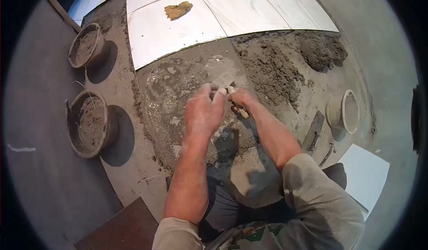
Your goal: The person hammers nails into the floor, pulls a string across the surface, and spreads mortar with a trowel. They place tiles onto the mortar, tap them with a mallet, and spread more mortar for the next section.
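My right hand (pixel 241 97) is closed around the pale wooden handle of a trowel (pixel 243 112), whose end sticks out below my fist. A grey, flat shape like its blade lies just beyond my fingers and blends with the wet mortar. My left hand (pixel 206 109) is right beside it, fingers bent and pinched together near the trowel's neck. Whatever those fingers hold is too small or hidden to name. Both hands are over a bed of wet grey mortar (pixel 167 94), in front of the laid white tiles (pixel 178 31).
Two mortar buckets (pixel 105 127) stand at the left, and another bucket (pixel 351 112) at the right. Near it lie a flat float (pixel 314 132), a hammer-like tool (pixel 328 154) and a loose white tile (pixel 368 174). Mortar heaps (pixel 323 51) border the tiles; a brown board (pixel 120 227) lies lower left.
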The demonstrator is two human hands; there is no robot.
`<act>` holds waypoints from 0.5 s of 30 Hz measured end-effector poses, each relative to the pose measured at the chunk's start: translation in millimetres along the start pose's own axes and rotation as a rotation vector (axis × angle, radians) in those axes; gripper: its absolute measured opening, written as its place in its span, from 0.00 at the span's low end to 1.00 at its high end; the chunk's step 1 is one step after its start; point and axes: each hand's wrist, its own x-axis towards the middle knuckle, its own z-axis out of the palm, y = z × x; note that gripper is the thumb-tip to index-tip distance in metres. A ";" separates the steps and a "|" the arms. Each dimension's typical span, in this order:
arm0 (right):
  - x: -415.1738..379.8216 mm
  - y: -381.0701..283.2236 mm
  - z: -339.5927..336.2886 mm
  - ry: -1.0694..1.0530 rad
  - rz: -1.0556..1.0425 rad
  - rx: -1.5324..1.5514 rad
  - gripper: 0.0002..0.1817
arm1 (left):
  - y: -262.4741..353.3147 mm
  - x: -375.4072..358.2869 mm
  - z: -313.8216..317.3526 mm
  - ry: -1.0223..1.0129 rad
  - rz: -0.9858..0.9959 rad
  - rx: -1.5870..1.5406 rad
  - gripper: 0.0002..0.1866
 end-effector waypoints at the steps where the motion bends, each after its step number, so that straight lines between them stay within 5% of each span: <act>1: 10.2 4.3 4.0 -0.001 -0.008 -0.009 0.12 | -0.7 1.4 2.3 0.004 0.047 0.010 0.20; 4: 39.0 41.3 18.9 0.129 -0.424 -0.443 0.13 | 0.5 5.3 7.4 -0.018 0.114 -0.003 0.20; 5: 24.3 39.0 17.3 0.133 -0.424 -0.450 0.13 | 1.0 6.5 9.4 -0.035 0.125 -0.030 0.20; 7: -6.2 25.9 9.4 -0.075 -0.195 0.139 0.12 | 2.2 7.4 14.5 -0.024 0.098 0.006 0.20; 8: -16.5 16.7 3.6 -0.039 -0.093 0.197 0.11 | 5.5 5.1 13.6 -0.054 0.100 -0.030 0.21; 12: 62.2 41.6 2.1 -0.003 -0.228 0.314 0.14 | 8.1 1.6 18.4 -0.052 0.126 -0.067 0.21; 13: 61.6 29.2 -3.1 -0.010 -0.237 0.307 0.14 | 8.9 0.5 17.5 -0.032 0.122 -0.091 0.20; 15: 53.4 -3.1 -13.9 -0.139 -0.271 -0.255 0.18 | 9.6 0.6 15.3 -0.049 0.080 -0.035 0.20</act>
